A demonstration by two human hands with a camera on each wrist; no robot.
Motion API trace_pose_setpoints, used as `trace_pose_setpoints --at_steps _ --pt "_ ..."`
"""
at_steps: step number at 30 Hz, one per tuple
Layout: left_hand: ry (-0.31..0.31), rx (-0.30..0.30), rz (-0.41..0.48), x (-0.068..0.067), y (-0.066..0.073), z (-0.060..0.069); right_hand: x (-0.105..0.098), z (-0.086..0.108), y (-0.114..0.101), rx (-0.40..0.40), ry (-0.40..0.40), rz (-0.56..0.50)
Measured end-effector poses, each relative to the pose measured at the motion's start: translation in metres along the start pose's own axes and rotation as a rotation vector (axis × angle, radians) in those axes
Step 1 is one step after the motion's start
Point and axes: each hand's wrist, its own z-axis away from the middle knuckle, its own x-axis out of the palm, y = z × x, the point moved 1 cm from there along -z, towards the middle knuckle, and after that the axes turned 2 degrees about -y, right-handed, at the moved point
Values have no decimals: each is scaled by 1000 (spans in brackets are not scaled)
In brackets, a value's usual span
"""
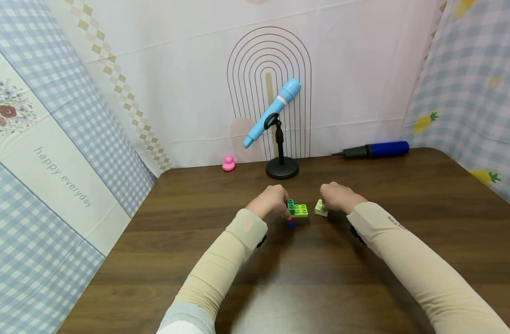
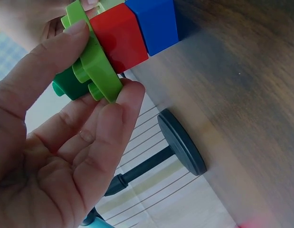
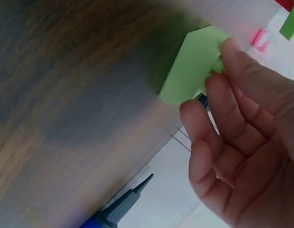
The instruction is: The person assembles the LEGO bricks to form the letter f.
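Near the middle of the table, my left hand (image 1: pixel 271 200) pinches a stack of toy building bricks by its lime-green plate (image 2: pixel 105 71), thumb on one side and fingers on the other. A dark green brick (image 1: pixel 290 207) sits on top of that plate. Beneath it are a red brick (image 2: pixel 119 38) and, lowest, a blue brick (image 2: pixel 155 23). A short gap to the right, my right hand (image 1: pixel 341 197) holds a pale green brick (image 3: pixel 194 64) between thumb and fingertips, close over the tabletop. The two brick pieces are apart.
Behind the hands, a light blue toy microphone (image 1: pixel 265 118) leans in a black stand (image 1: pixel 282 168). A pink rubber duck (image 1: pixel 228 164) stands to its left at the back edge. A blue and black hand pump (image 1: pixel 382 149) lies at the back right, against the cloth backdrop (image 1: pixel 188 93).
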Motion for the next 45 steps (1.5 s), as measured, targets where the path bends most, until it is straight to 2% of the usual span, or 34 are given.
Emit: trace_pose_setpoints --at_steps 8,14,16,22,27,31,39,45 --pt "9 -7 0 0 0 2 3 4 -2 58 -88 34" --pt "15 -9 1 -1 1 1 -3 6 2 26 -12 9" --pt "15 -7 1 -1 0 1 -6 7 4 6 -8 -3" --pt "7 -5 8 -1 0 0 -5 10 8 -9 -100 -13" --pt "6 -2 27 -1 0 2 -1 8 9 -2 -124 -5" --pt "7 2 33 0 0 2 0 8 10 -33 -120 -29" --pt "13 2 29 0 0 2 -7 9 8 -119 -60 -81" --pt "11 -10 32 0 1 2 -10 9 5 -143 -17 -91"
